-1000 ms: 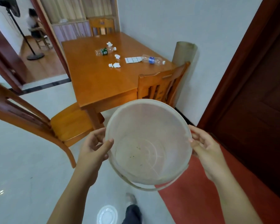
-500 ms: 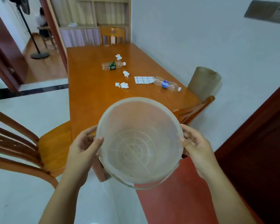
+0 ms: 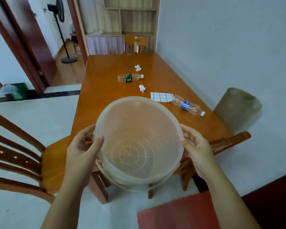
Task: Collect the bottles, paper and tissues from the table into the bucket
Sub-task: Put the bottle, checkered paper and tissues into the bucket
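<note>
I hold a translucent, empty bucket (image 3: pixel 139 113) over the near end of the wooden table (image 3: pixel 106 90). My left hand (image 3: pixel 82 147) grips its left rim and my right hand (image 3: pixel 196 147) its right rim. Beyond it on the table lie a green-labelled bottle (image 3: pixel 130 78), a blue-labelled bottle (image 3: pixel 187 105), a checked sheet of paper (image 3: pixel 161 97) and two crumpled tissues (image 3: pixel 137 67) (image 3: pixel 142 88). The bucket hides the table surface just in front of me.
A wooden chair (image 3: pixel 23 154) stands at the left, another chair (image 3: pixel 229 141) at the table's right side and a third chair (image 3: pixel 136 44) at the far end. A tan cylinder (image 3: pixel 236 106) leans by the right wall. A standing fan (image 3: pixel 63 35) is in the doorway.
I have come closer to the table with the bucket, which now hangs over its near end. The small tissue bits near the paper are now hidden behind the bucket rim.
</note>
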Demonstrator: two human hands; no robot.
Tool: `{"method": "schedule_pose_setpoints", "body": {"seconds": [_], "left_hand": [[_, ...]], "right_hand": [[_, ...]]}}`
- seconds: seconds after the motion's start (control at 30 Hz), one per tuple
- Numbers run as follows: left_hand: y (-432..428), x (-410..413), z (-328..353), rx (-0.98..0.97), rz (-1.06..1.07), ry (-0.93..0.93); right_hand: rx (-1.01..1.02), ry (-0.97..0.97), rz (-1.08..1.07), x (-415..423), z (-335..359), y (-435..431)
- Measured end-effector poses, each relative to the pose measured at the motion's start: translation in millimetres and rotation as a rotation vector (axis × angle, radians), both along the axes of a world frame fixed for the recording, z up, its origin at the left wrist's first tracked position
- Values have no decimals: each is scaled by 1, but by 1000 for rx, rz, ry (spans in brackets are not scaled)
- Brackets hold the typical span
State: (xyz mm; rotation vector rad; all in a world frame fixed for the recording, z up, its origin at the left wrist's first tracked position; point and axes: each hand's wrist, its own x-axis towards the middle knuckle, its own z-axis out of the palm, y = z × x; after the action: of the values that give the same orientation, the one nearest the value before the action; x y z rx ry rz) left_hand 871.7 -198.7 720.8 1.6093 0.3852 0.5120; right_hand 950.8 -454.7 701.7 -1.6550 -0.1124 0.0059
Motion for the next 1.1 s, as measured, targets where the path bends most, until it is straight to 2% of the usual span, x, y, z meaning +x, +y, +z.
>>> {"method": "schedule_pose_setpoints", "body": {"seconds": [0.3, 0.43, 0.7, 1.1], "left_hand": [[-57, 66, 18, -1, 193, -31], [-64, 92, 20, 10, 248, -23], [-45, 163, 18, 46, 217, -53], [-35, 259, 19, 73, 137, -29]], "right_hand": [[-31, 0, 230, 124, 20, -33], [-34, 46, 263, 159, 12, -35], [-43, 116, 230, 217, 0, -22], [-159, 174, 192, 284, -18, -23]]}}
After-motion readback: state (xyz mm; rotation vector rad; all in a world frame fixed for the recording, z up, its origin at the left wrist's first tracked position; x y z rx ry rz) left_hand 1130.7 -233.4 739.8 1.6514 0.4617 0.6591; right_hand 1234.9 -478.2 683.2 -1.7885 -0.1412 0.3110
